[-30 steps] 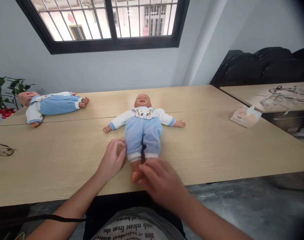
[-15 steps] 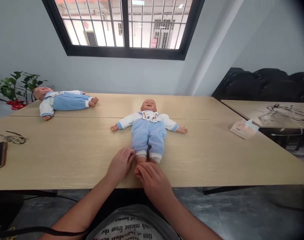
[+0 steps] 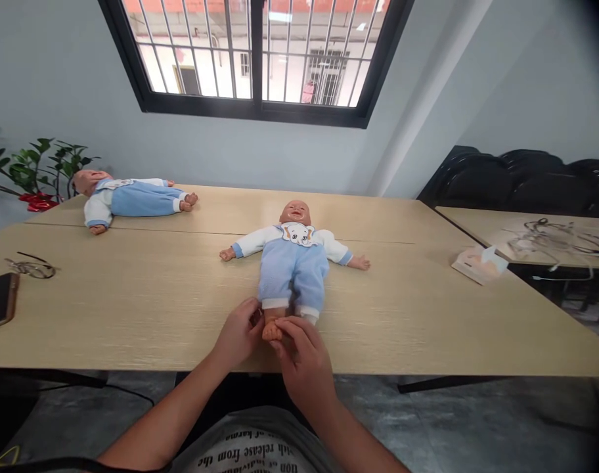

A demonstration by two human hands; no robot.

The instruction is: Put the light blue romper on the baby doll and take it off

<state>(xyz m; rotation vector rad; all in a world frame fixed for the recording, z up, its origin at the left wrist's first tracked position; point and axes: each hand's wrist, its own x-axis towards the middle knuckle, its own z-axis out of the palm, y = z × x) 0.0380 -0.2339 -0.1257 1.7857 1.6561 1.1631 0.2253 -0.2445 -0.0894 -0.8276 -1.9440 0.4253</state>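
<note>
A baby doll (image 3: 293, 266) in a blue and white outfit with an elephant bib lies on its back, arms spread, feet toward me. My right hand (image 3: 305, 351) pinches the doll's bare foot (image 3: 272, 330) on the left side of the view, thumb below and fingers on top. Curled around the outer side of that same ankle, my left hand (image 3: 239, 334) is closed against the lower leg, just under the white trouser cuff; its fingertips are partly hidden. The doll's other foot is mostly covered by my right hand.
A second, similar doll (image 3: 139, 199) lies at the far left of the wooden table (image 3: 402, 315), near a potted plant (image 3: 33, 164). Glasses (image 3: 33, 267) and a phone (image 3: 0, 299) are at left. At right are a tissue box (image 3: 477, 264), tangled cables (image 3: 560, 236) and black chairs (image 3: 516, 177).
My right hand has shifted its fingers off the toes, so the foot shows more. My left hand has slid down slightly, from the trouser cuff to the ankle. The view has tilted a little.
</note>
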